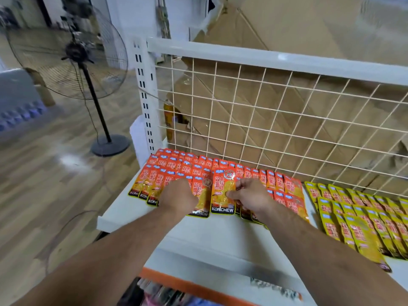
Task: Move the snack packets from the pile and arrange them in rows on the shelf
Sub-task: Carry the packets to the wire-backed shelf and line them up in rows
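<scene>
Several orange-red snack packets (199, 166) lie in overlapping rows on the white shelf (123, 213), against the wire grid back. My right hand (249, 196) pinches one orange packet (221, 195) by its right edge, at the front of the rows. My left hand (180, 195) lies on the neighbouring packets, fingers curled down onto a packet (202, 200) just left of it. Yellow packets (362, 215) sit in rows on the right side of the shelf.
A white wire grid (276, 120) backs the shelf, with flattened cardboard (287, 29) behind it. A black standing fan (75, 56) is on the wooden floor to the left. A lower shelf with an orange edge (198, 286) lies below.
</scene>
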`<state>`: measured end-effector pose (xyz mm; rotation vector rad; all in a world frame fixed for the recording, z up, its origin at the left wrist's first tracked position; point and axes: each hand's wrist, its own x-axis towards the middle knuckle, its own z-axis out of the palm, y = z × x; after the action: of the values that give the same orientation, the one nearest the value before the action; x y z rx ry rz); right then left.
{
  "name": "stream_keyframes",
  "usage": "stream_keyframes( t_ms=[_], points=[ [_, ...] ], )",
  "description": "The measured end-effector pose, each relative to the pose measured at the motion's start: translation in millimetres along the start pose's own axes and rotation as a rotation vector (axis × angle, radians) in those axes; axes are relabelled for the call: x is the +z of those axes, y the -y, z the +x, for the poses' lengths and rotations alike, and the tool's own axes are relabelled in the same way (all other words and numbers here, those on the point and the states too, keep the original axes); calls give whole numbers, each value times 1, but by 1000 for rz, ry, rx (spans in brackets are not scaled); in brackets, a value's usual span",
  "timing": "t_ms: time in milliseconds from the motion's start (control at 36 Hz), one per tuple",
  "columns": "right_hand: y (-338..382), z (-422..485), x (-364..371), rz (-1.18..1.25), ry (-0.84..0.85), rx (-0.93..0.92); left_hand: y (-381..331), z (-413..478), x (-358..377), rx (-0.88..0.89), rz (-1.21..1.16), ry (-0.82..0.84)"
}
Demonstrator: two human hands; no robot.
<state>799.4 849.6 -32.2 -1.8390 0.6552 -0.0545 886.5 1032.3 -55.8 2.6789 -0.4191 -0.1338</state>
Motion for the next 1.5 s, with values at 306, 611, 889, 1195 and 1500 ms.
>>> stream_keyframes(
  t_ms=[306, 611, 889, 1195, 1500],
  points=[
    [6, -7, 12, -125, 17, 84, 1, 1, -17, 244, 194, -163],
    [14, -5, 43, -295, -73, 172, 21, 1, -28, 337, 264, -13],
    [25, -15, 60, -606, -225, 96, 31, 1, -32, 353, 284, 19],
    [25, -17, 67, -756, -263, 82, 30, 1, -32, 344, 289, 50],
    [25, -19, 68, -799, -240, 99, 25, -2, -30, 376, 287, 90]
  ],
)
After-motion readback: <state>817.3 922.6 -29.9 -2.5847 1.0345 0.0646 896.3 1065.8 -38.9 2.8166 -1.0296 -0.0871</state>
